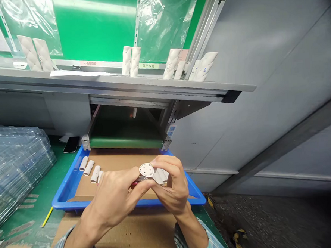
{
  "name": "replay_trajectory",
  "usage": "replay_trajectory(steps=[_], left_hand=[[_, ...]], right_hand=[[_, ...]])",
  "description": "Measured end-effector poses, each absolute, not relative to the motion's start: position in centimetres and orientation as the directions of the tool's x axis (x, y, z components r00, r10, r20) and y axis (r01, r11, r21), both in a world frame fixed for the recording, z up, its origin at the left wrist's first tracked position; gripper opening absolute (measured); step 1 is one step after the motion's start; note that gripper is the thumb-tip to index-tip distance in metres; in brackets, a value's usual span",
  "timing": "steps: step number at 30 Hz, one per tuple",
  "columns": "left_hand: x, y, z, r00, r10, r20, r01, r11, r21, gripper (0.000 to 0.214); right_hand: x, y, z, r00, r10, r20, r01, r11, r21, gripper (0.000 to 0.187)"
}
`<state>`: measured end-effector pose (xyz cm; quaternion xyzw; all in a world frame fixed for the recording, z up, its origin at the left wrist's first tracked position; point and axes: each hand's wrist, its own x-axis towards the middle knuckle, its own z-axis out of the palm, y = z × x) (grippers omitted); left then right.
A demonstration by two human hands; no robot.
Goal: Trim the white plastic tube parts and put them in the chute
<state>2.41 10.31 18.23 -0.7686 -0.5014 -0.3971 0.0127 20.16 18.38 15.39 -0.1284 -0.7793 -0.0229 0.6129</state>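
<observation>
A white cylindrical piece [146,170] is held up over the blue tray, its round end face with several small holes turned toward me. My right hand [171,181] is closed on it, thumb below and fingers curled at its right side. My left hand [116,192] is closed at its left side, thumb and forefinger on either side of the edge. A bit of something red and a shiny strip show between the left fingers; what they belong to is hidden. Behind the left hand, several white tubes [89,168] lie on cardboard in the tray, and more white tubes [161,175] are partly covered by the right hand.
The blue tray [58,198] stands below the end of a green conveyor belt [123,132], where another white tube [135,112] lies. Stacked clear plastic trays [16,163], a phone [71,144] and a yellow stick [47,217] are on the left. White tubes [130,61] stand on the shelf above.
</observation>
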Motion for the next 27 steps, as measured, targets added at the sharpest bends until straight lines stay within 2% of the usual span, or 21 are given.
replay_trajectory(steps=[4,7,10,14,17,21,27], left_hand=[[2.2,10.5,18.1,0.089,0.708,0.701,0.782,-0.485,0.391,0.045],[2.5,10.8,18.0,0.059,0.647,0.76,0.814,-0.472,0.339,0.048],[2.5,10.9,18.0,0.069,0.622,0.78,0.829,-0.471,0.302,0.048],[1.8,10.9,18.3,0.11,0.608,0.786,0.82,-0.503,0.274,0.031],[1.3,10.8,18.3,0.136,0.611,0.78,0.858,-0.466,0.217,0.037],[1.3,10.4,18.0,0.153,0.662,0.733,0.85,-0.466,0.244,0.039],[1.4,10.3,18.0,0.171,0.621,0.765,0.823,-0.517,0.236,0.038]], right_hand=[[19.9,18.0,15.2,-0.279,0.253,0.926,0.161,0.963,-0.215,0.043],[19.4,17.7,14.9,-0.333,0.29,0.897,0.139,0.956,-0.258,0.048],[19.0,17.6,14.6,-0.294,0.357,0.887,0.14,0.934,-0.33,0.043],[19.2,17.8,14.7,-0.247,0.424,0.872,0.134,0.906,-0.402,0.043],[19.5,17.9,14.9,-0.237,0.426,0.873,0.119,0.905,-0.409,0.049],[19.7,18.1,15.1,-0.206,0.411,0.888,0.094,0.912,-0.4,0.046],[19.7,17.9,15.4,-0.22,0.373,0.902,0.121,0.927,-0.354,0.046]])
